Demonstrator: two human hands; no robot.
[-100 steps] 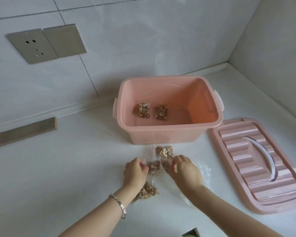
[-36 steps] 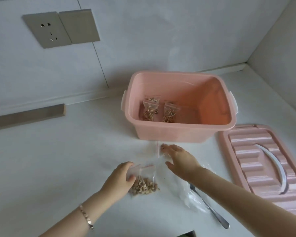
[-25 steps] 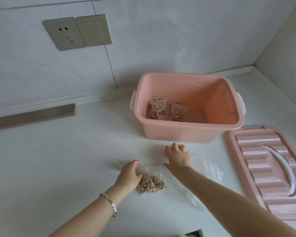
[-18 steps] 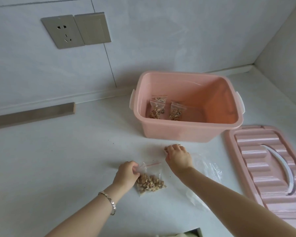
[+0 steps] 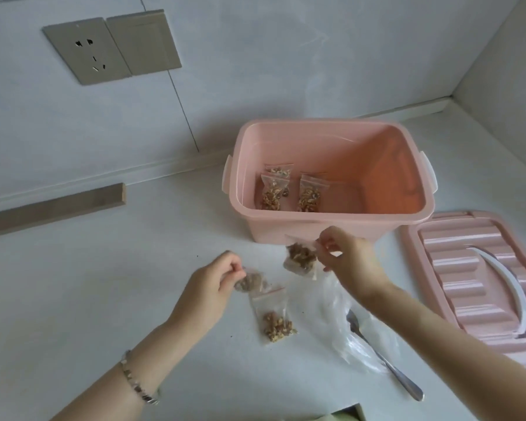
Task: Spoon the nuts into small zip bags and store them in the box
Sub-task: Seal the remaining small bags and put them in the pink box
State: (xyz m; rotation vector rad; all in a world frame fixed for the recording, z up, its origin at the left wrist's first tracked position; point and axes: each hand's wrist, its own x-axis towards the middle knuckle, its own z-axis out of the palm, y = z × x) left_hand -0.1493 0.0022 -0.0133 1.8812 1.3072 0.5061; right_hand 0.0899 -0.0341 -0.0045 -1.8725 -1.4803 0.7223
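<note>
My right hand [image 5: 345, 259] pinches the top of a small zip bag of nuts [image 5: 300, 259] and holds it off the counter just in front of the pink box [image 5: 331, 224]. My left hand [image 5: 208, 287] pinches a second nut bag [image 5: 251, 282], also lifted. A third filled bag [image 5: 275, 319] lies flat on the counter between my hands. Three filled bags [image 5: 308, 194] lie on the floor of the open box, at its left side.
The pink lid [image 5: 480, 281] with a white handle lies to the right of the box. A clear plastic bag [image 5: 334, 320] and a metal spoon [image 5: 386, 364] lie under my right forearm. Tiled walls with a socket [image 5: 87, 51] stand behind.
Both hands have lifted a nut bag each off the counter; before, they rested on the bags lying flat. A third bag has appeared inside the box since the earliest frame.
</note>
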